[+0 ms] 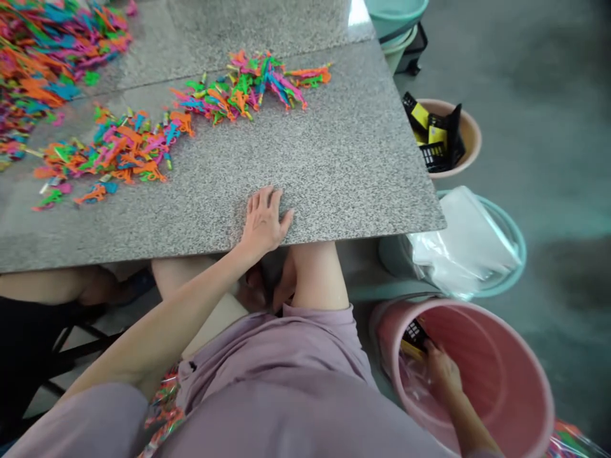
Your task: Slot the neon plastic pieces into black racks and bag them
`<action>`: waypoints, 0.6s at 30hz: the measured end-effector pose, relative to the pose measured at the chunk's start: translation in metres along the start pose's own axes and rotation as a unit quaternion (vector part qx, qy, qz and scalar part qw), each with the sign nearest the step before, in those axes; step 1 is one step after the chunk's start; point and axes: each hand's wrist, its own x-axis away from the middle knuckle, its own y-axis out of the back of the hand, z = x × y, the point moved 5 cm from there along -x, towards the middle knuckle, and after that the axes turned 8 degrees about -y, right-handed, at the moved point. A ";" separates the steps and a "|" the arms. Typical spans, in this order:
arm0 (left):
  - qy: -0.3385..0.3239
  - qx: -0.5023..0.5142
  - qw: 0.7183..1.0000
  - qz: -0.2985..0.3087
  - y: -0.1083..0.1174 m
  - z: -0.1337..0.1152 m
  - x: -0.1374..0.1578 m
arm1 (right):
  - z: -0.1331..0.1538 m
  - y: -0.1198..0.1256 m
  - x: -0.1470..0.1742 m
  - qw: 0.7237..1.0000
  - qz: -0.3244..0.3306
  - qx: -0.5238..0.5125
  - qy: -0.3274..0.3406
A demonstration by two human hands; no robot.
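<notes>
My left hand (264,221) lies on the near edge of the grey speckled table (334,172), palm down with its fingers stretched out and nothing in it. My right hand (443,374) reaches down inside a pink bucket (506,356) on the floor to my right. Its fingers are closed at the edge of a black-and-yellow packet (414,337); some fingertips are hidden. Clear plastic (416,380) lies below the packet in the bucket. Beyond my left hand, small bright plastic pieces shaped like toy guns (128,149) lie in a loose row.
A larger heap of coloured pieces (57,51) covers the table's far left. Right of the table stand a blue tub with clear bags (465,242), a tan bucket (470,137) of black-and-yellow packets, and stacked green basins (398,16). Another person's leg (42,284) is at left.
</notes>
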 end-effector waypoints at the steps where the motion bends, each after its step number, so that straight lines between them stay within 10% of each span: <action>1: -0.001 0.005 1.000 -0.001 -0.001 0.000 0.000 | -0.002 0.008 0.004 1.000 -0.003 0.009 -0.007; 14: -0.044 0.067 0.994 -0.069 -0.002 0.006 0.001 | -0.001 0.116 0.113 0.929 -0.232 -0.157 -0.241; 18: -0.041 0.062 0.995 -0.059 -0.003 0.004 0.002 | 0.033 0.182 0.160 0.882 -0.375 -0.221 -0.182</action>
